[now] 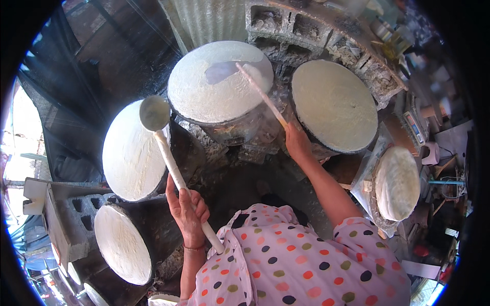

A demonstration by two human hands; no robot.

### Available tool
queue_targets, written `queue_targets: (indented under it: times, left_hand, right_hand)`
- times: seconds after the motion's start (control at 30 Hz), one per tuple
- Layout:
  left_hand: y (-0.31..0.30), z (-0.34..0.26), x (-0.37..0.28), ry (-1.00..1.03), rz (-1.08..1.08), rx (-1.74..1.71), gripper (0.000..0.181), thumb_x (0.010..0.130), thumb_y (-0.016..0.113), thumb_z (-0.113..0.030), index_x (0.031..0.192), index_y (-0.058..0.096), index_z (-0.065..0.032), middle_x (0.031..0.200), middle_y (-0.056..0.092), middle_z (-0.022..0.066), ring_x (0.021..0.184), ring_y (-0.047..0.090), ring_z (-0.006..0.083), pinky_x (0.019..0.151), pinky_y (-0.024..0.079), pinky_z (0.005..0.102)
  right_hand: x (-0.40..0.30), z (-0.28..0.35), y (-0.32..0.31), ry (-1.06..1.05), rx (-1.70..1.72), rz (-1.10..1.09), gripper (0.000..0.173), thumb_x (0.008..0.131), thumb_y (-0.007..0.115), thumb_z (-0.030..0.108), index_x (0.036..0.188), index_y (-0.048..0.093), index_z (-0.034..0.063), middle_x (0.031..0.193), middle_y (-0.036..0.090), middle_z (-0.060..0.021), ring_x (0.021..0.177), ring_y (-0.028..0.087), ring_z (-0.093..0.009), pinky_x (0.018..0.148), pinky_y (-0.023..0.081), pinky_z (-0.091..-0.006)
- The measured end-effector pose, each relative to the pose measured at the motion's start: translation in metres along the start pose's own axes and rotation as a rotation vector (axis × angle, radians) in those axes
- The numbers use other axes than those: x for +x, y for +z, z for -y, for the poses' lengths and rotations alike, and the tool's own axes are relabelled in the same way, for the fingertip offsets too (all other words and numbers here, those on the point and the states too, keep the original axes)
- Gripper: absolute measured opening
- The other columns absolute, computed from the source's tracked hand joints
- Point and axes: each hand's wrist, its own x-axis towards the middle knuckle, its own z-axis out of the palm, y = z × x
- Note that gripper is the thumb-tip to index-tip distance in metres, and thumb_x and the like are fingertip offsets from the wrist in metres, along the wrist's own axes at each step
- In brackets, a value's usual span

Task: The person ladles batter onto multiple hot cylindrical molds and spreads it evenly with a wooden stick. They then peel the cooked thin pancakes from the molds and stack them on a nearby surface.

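My left hand (pixel 187 212) is closed round the pale handle of a ladle (pixel 154 113), whose round bowl overlaps the right edge of the whitish round griddle top (pixel 132 157) at the left. With my right hand (pixel 298 141) I grip a thin wooden stick (pixel 262 93). The stick's far end lies over the middle round griddle top (pixel 214 95), where a pale coating surrounds a greyish, smoother patch. Whether the tip touches the surface cannot be told. Beside my right hand stands another round griddle top (pixel 333 107) with an even cream coating.
A further coated round top (pixel 122 244) is at the lower left. Concrete blocks (pixel 287 25) line the back, and more (pixel 86 210) stand at the left. At the right, a stack of thin pale round sheets (pixel 398 183) rests on a round support. Dark sheeting (pixel 88 76) hangs behind.
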Motion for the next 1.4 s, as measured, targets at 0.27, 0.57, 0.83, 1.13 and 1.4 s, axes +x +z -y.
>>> queue_targets:
  times: [0.27,0.57,0.83,1.13,1.4]
  left_hand:
    - [0.004,0.005,0.005,-0.01,-0.058,-0.005,0.05,0.1,0.048,-0.028,0.146,0.027,-0.0236,0.068,0.038,-0.0012,0.044,0.03,0.0024,0.036,0.026,0.0153]
    - [-0.001,0.004,0.011,-0.044,-0.13,-0.02,0.051,0.101,0.047,-0.029,0.147,0.025,-0.0234,0.069,0.039,-0.0007,0.044,0.031,0.0023,0.036,0.026,0.0152]
    - [0.018,-0.001,0.026,-0.016,-0.029,-0.045,0.05,0.101,0.047,-0.026,0.147,0.026,-0.0214,0.068,0.038,-0.0012,0.043,0.03,0.0021,0.035,0.026,0.0155]
    - [0.005,-0.004,0.016,-0.018,-0.011,-0.058,0.051,0.101,0.048,-0.027,0.146,0.027,-0.0231,0.068,0.038,-0.0012,0.043,0.03,0.0021,0.034,0.026,0.0154]
    - [-0.009,-0.005,0.008,0.02,-0.014,-0.077,0.051,0.101,0.048,-0.026,0.146,0.027,-0.0234,0.067,0.038,-0.0011,0.043,0.03,0.0023,0.034,0.026,0.0157]
  right_hand:
    - [0.172,0.025,0.003,0.159,-0.036,0.027,0.024,0.093,0.043,0.021,0.104,0.059,0.0062,0.096,0.066,-0.0237,0.095,0.062,-0.043,0.082,0.049,-0.0522]
    - [0.136,0.047,-0.03,0.198,0.234,-0.025,0.036,0.095,0.044,0.029,0.129,0.055,0.0227,0.108,0.066,-0.0139,0.1,0.062,-0.037,0.083,0.049,-0.0482]
    - [0.083,0.092,0.005,0.115,0.408,-0.078,0.033,0.094,0.05,0.026,0.124,0.058,0.0152,0.107,0.066,-0.019,0.099,0.062,-0.038,0.083,0.05,-0.0447]
    - [0.095,0.109,0.036,0.084,0.372,-0.084,0.032,0.094,0.049,0.022,0.123,0.059,0.0107,0.103,0.066,-0.0214,0.097,0.062,-0.038,0.082,0.05,-0.0446]
    - [0.06,0.064,0.012,-0.045,0.331,-0.195,0.032,0.092,0.052,0.019,0.124,0.056,0.0177,0.091,0.067,-0.0174,0.084,0.064,-0.04,0.071,0.049,-0.0495]
